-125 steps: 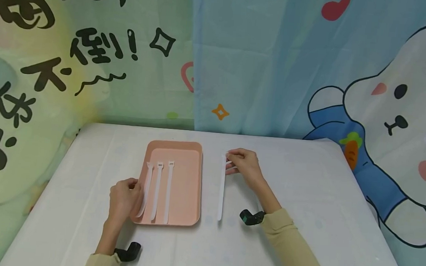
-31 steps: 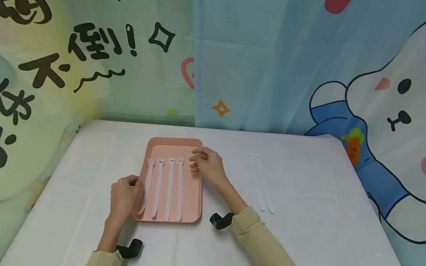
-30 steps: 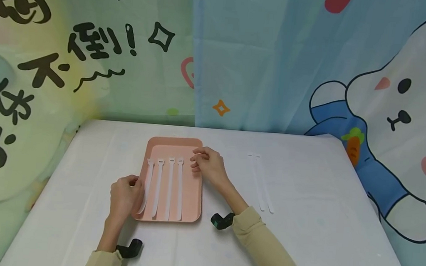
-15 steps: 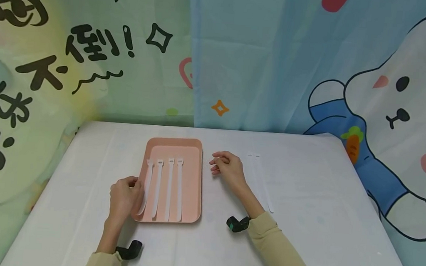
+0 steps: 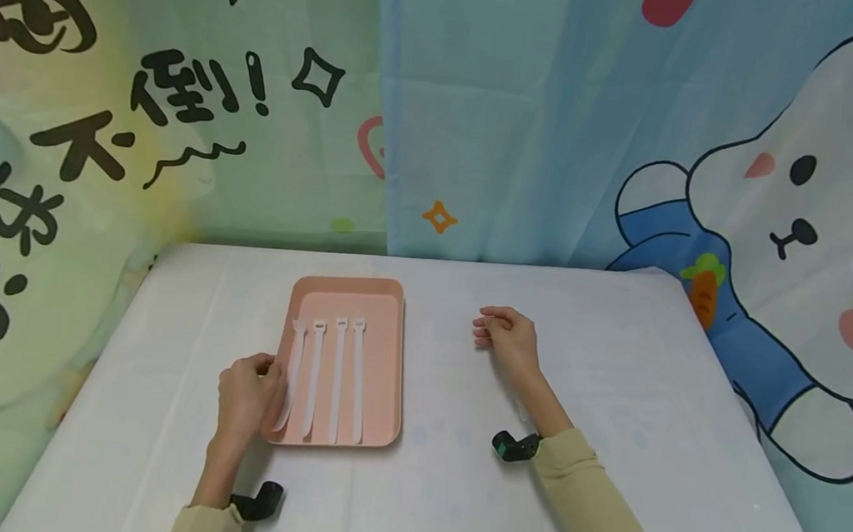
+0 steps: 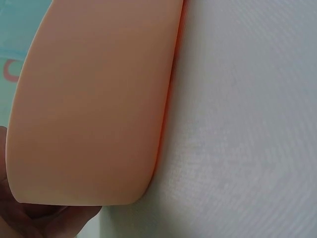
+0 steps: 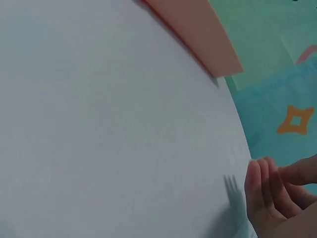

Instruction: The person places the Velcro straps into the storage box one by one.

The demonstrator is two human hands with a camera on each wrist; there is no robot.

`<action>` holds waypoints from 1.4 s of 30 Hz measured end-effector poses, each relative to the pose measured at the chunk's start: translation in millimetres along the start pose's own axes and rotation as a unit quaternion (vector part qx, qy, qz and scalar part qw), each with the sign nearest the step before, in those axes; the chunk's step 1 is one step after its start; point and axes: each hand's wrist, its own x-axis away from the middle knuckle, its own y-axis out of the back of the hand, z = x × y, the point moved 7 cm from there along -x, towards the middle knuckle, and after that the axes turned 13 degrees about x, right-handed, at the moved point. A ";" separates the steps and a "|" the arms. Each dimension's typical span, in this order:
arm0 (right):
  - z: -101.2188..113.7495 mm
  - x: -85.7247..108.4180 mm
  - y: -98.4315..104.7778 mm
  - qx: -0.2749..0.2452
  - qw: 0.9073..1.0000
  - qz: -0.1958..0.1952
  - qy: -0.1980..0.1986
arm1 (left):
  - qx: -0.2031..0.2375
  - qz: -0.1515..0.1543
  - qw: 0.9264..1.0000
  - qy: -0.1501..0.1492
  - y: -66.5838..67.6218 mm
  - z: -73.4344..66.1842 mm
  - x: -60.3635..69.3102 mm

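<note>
The pink rectangular tray (image 5: pixel 381 363) lies on the table, with several slim white plastic utensils (image 5: pixel 337 380) side by side in it. Their small heads point away from me; they are too small to identify surely. My left hand (image 5: pixel 246 392) pinches the tray's left rim, and the left wrist view shows its fingertips at the tray (image 6: pixel 94 109). My right hand (image 5: pixel 513 340) hovers right of the tray, holding nothing visible, thumb near the fingers. Beside that hand (image 7: pixel 277 203), the right wrist view shows a faint fork-shaped form or shadow (image 7: pixel 232 187).
A white cloth covers the table (image 5: pixel 438 501), whose far edge meets a printed curtain (image 5: pixel 483 120). Dark wrist cameras sit at the left wrist (image 5: pixel 257 502) and right wrist (image 5: pixel 515 447). The right forearm hides most of the table area under it.
Since the oldest frame, the utensil from my right hand has joined those in the tray. My right hand then moved right, over where two pale utensils lay. The left hand stayed at the rim.
</note>
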 end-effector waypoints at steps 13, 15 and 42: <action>-15.5 -7.7 48.5 0.146 0.983 -0.113 0.013 | 0.008 0.001 1.000 -0.006 0.5 1.3 -1.1; -15.8 -9.9 51.1 0.163 0.979 -0.119 0.018 | 0.008 0.000 1.000 -0.006 0.7 1.2 -1.4; -22.7 -25.0 57.5 0.210 0.973 -0.094 0.033 | 0.006 -0.003 1.000 -0.021 -0.2 0.3 -0.1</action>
